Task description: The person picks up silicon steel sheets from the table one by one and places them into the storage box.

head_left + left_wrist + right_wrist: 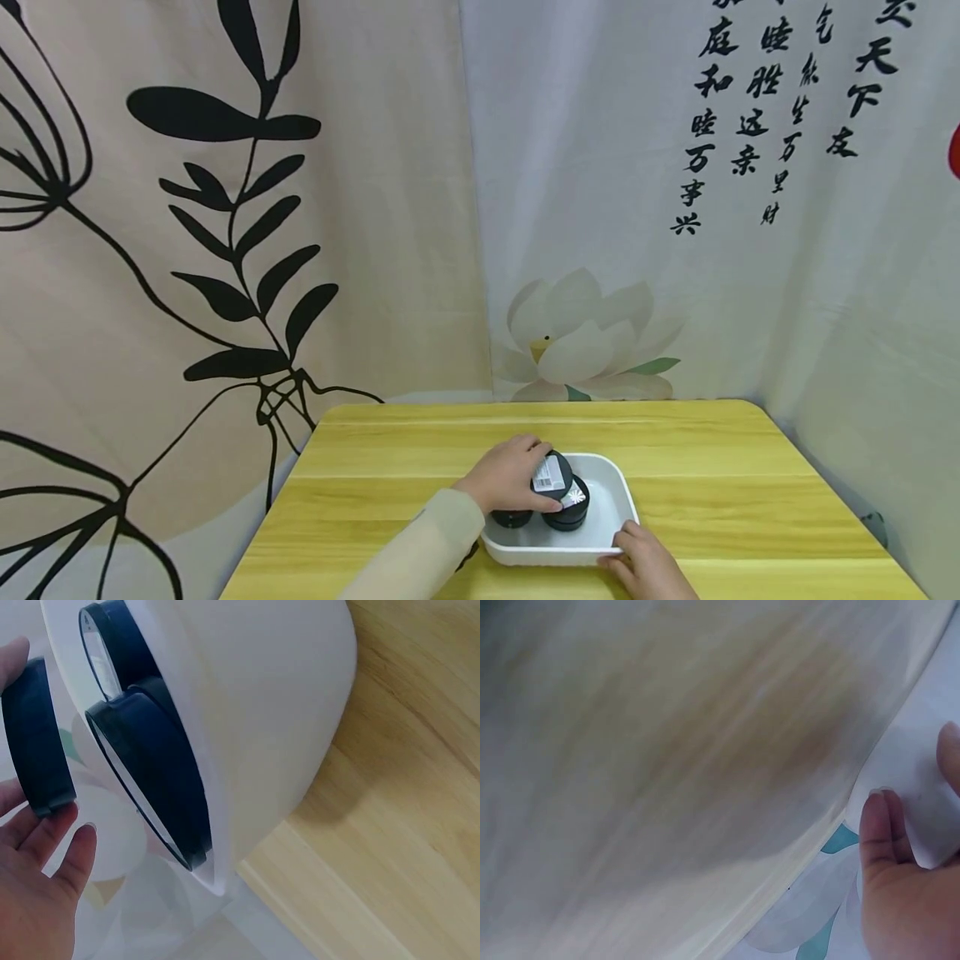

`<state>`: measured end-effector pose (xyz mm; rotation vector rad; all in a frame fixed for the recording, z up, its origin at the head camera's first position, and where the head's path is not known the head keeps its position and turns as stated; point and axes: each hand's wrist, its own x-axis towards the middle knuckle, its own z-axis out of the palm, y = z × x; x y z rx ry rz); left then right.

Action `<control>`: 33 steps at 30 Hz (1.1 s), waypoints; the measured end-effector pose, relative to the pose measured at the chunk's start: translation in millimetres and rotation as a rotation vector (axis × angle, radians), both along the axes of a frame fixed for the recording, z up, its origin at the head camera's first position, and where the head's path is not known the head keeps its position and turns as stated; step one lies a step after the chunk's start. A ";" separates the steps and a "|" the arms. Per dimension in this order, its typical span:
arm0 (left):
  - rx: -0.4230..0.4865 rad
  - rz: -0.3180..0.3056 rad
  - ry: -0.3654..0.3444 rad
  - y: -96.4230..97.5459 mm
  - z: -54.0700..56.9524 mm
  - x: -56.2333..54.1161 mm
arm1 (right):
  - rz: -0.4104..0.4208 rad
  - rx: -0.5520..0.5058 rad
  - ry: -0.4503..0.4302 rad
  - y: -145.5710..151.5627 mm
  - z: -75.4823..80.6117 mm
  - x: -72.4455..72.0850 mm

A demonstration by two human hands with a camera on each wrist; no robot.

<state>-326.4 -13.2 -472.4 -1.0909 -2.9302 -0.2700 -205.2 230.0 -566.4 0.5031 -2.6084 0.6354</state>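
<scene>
My left hand [507, 477] pinches a black round jar [551, 475], tilted, with a white barcode label on its face. In the left wrist view, this jar [34, 742] stands edge-on between thumb and fingers. Below it, in a white tray [611, 492], sits another black jar [567, 518] with a white-patterned label. Beside that one, a further black jar [513, 520] is partly hidden under my left hand. With fingers and thumb at its front right corner, my right hand [643, 560] holds the tray's rim; the right wrist view shows the hand [907, 907] against the white wall.
The tray stands on a yellow wood-grain table [375, 475] near its front edge. Behind the table hangs a curtain [397, 208] with dark plant prints, a pale lotus and black writing.
</scene>
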 end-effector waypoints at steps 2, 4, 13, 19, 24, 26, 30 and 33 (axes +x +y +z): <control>-0.007 -0.009 0.004 1.8 -0.9 -2.5 | 0.009 -0.003 0.008 0.3 0.4 -0.5; -0.013 -0.013 0.004 3.6 -1.3 -4.0 | 0.017 -0.007 0.007 0.8 0.6 -0.3; -0.039 -0.065 0.016 12.7 1.3 -5.6 | -0.007 -0.005 -0.043 -0.3 7.3 2.1; -0.072 -0.085 0.021 18.9 2.4 -8.7 | -0.013 -0.008 -0.119 -1.2 8.9 2.4; -0.100 -0.095 0.018 23.1 1.8 -8.8 | -0.014 -0.011 -0.117 -1.8 7.1 2.2; -0.109 -0.094 0.010 24.4 -0.5 -9.2 | -0.013 -0.013 -0.108 -1.9 6.8 2.3; -0.118 -0.084 -0.019 27.4 -1.5 -9.0 | -0.006 -0.023 -0.079 -1.5 6.6 2.2; -0.125 -0.078 -0.033 29.8 -0.4 -8.6 | 0.000 -0.028 -0.056 -1.1 6.2 2.1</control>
